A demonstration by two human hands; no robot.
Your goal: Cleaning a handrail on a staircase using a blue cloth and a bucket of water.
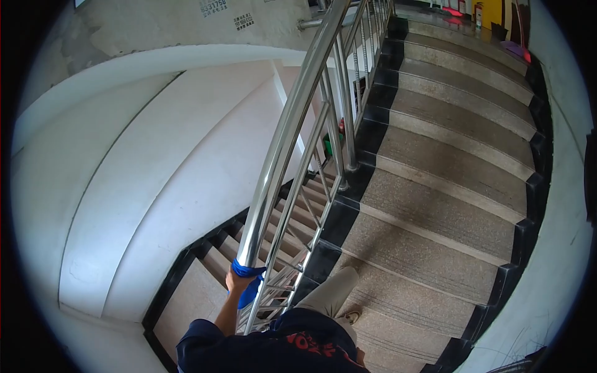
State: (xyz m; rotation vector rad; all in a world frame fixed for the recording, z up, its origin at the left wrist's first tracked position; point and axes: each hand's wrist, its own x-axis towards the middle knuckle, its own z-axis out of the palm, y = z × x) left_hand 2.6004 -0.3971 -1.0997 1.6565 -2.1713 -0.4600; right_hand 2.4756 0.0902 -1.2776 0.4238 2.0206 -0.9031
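Observation:
My left hand grips a blue cloth wrapped around the shiny metal handrail of a staircase. A loose part of the cloth hangs beside the rail, over the metal bars. The cloth hides parts of the fingers. At the bottom edge a small patch of skin shows beside my dark shirt, on the right side. It may be part of my right hand or forearm; whether anything is held there does not show. A leg in light trousers and a brown shoe are on the speckled stone steps.
Black edging borders the steps along the metal balusters. A pale wall stands to the right. Another flight lies beyond the railing. Fire extinguishers and a dark bin stand at the stair's far end.

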